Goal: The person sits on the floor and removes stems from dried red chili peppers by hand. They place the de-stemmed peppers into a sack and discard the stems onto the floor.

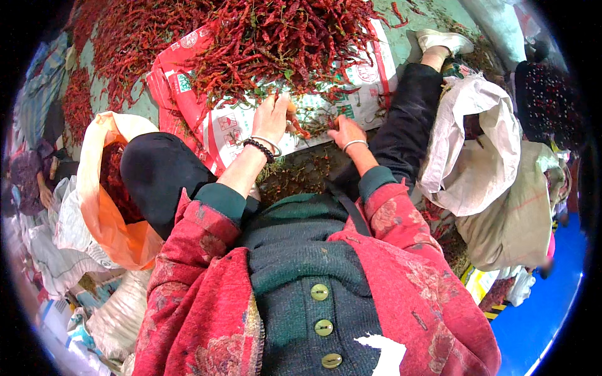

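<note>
My left hand, with a bracelet of dark beads and a pale bangle at the wrist, is at the near edge of a heap of dried red chili peppers. Its fingers close around a dried chili pepper that sticks out to the right; something yellowish shows at the fingertips. To the right, my right hand has curled fingers over bits of stem and chili, and whether it pinches anything is hidden. Both hands are above a printed red and white sack spread flat under the heap.
An orange-lined sack holding red chilies stands by my left knee. At my right leg is an open white woven sack, beside a tan sack. Stem debris litters the floor between my legs. Another person's arm shows far left.
</note>
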A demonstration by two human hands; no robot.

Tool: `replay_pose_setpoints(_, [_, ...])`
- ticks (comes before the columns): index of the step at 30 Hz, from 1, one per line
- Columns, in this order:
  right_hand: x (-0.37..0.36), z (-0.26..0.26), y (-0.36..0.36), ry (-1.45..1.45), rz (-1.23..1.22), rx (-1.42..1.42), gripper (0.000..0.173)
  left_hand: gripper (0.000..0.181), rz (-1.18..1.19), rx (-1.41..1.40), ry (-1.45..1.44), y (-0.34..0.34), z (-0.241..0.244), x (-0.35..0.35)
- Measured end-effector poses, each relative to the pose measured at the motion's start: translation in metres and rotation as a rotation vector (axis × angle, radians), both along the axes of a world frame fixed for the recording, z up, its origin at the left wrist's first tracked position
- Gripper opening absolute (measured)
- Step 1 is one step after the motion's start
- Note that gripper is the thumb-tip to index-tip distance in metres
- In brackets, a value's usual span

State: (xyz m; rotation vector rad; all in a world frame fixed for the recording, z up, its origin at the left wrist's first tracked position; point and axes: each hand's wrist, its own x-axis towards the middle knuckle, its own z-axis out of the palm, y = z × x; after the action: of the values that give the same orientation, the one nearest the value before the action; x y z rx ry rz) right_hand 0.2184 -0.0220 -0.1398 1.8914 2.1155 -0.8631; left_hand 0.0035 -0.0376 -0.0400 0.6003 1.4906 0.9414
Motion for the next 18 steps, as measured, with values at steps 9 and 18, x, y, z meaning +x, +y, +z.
replay_pose_setpoints(9, [0.021, -0.013, 0.008, 0.231, -0.198, 0.005, 0.025, 0.031, 0.064, -0.072, -0.171, 0.004, 0.005, -0.002])
replay_pose_setpoints(18, [-0.051, 0.109, 0.016, 0.988, -0.244, -0.345, 0.026, 0.031, -0.319, 0.127, 0.269, 0.004, 0.013, 0.006])
